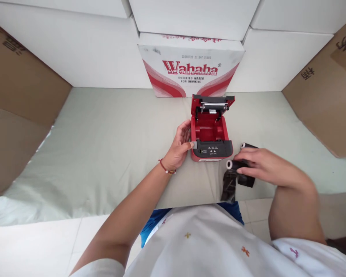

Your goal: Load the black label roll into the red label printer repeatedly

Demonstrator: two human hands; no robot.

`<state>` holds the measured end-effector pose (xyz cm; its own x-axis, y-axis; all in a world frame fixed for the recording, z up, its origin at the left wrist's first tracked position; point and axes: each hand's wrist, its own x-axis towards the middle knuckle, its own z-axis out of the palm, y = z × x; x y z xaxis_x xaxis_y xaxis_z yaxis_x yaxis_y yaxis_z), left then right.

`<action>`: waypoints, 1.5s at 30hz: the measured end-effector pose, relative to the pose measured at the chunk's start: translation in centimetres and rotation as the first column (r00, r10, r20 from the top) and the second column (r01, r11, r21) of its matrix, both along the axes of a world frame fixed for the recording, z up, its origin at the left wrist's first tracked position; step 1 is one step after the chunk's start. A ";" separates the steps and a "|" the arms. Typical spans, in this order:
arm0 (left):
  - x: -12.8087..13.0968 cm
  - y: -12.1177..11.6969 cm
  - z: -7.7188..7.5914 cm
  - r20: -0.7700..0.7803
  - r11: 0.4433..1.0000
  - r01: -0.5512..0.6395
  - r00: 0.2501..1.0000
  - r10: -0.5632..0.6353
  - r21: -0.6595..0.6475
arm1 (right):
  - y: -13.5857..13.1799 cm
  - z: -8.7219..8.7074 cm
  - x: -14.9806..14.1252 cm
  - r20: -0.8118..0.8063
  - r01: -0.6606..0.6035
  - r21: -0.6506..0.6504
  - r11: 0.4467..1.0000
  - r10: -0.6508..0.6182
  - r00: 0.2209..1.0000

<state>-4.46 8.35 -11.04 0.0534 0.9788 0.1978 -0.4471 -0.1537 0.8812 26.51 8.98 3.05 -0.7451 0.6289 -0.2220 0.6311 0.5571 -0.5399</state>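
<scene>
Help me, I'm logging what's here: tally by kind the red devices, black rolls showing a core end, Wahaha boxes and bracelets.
Red device: 1
Black rolls: 2
Wahaha box: 1
Bracelet: 1
Total: 5

ahead of me: white carton (192,69) with red "wahaha purified water for drinking" print, white boxes (100,50) behind and either side of it. brown box (23,73) on my left, another brown carton (325,88) on my right, both with dark characters. pale green cloth (118,130) under them, light tiled floor (46,242) past its near edge.
</scene>
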 end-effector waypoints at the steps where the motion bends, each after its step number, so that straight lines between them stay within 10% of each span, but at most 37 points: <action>1: 0.0 0.0 0.0 0.003 1.000 -0.002 1.000 0.002 -0.002 | 0.3 1.5 0.4 -0.086 0.015 -0.039 0.999 -0.018 0.996; 6: 0.0 -0.1 0.1 0.007 1.000 -0.009 1.000 0.009 -0.012 | 3.0 5.5 -2.0 -0.187 0.264 0.142 0.954 -0.236 0.954; 14: 0.6 -1.1 0.2 -0.210 0.971 -0.218 0.949 0.234 0.099 | 5.8 0.9 -12.6 0.165 0.218 0.385 0.897 -0.300 0.940; 17: 1.1 -2.7 1.8 -0.470 0.829 -0.425 0.684 0.558 0.365 | 6.2 0.3 -14.0 0.273 0.195 0.397 0.897 -0.318 0.908; 20: 2.0 -4.3 3.9 -0.534 0.688 -0.371 0.440 0.722 0.624 | 6.6 0.0 -14.3 0.287 0.202 0.409 0.890 -0.336 0.897; 26: 4.2 -5.8 6.4 -0.626 0.650 -0.132 0.184 0.758 0.748 | 5.5 1.0 -13.2 -0.002 0.220 0.331 0.918 -0.232 0.973; 30: 4.9 -6.7 7.0 -0.598 0.600 -0.082 0.054 0.800 0.796 | 5.8 2.6 -11.6 -0.421 0.432 0.467 0.771 -0.236 0.876; 32: 5.4 -7.3 7.2 -0.598 0.598 -0.055 0.008 0.801 0.800 | 6.8 2.6 -11.0 -0.457 0.446 0.548 0.708 -0.193 0.868; 45: 6.9 -9.6 10.0 -0.730 0.743 0.100 -0.135 0.670 0.662 | 3.5 4.8 -8.9 0.034 0.052 0.527 0.848 -0.082 0.996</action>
